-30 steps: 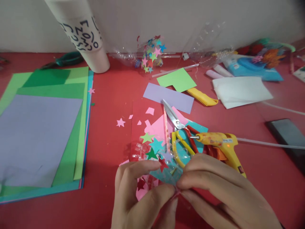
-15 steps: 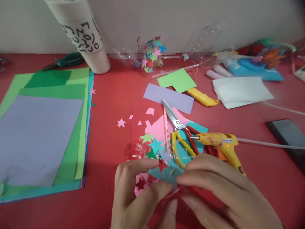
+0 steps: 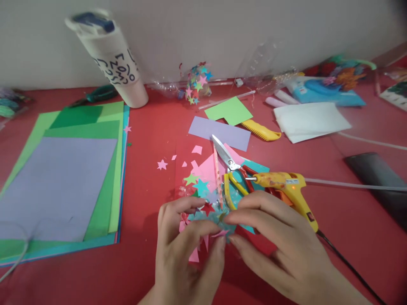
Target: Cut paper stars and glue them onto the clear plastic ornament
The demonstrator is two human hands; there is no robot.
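Note:
My left hand (image 3: 182, 250) and my right hand (image 3: 276, 245) meet low in the middle, both pinching a crinkled clear plastic piece (image 3: 206, 203) that carries coloured paper stars. A small pink star (image 3: 220, 233) sits between the fingertips of both hands. Just beyond my right hand lie a yellow glue gun (image 3: 286, 186) and yellow-handled scissors (image 3: 230, 169) on pink and teal paper scraps (image 3: 206, 167).
A stack of coloured paper sheets (image 3: 63, 178) covers the left of the red table (image 3: 152, 127). At the back stand a white tube (image 3: 114, 59), another star-covered plastic piece (image 3: 197, 84), green pliers (image 3: 95, 95), a yellow comb-like tool (image 3: 260, 130) and white paper (image 3: 311, 120). A dark phone (image 3: 378, 178) lies right.
The view has tilted down and pulled back a little. My hands have kept pinching the plastic piece, and a pink star now shows between the fingertips.

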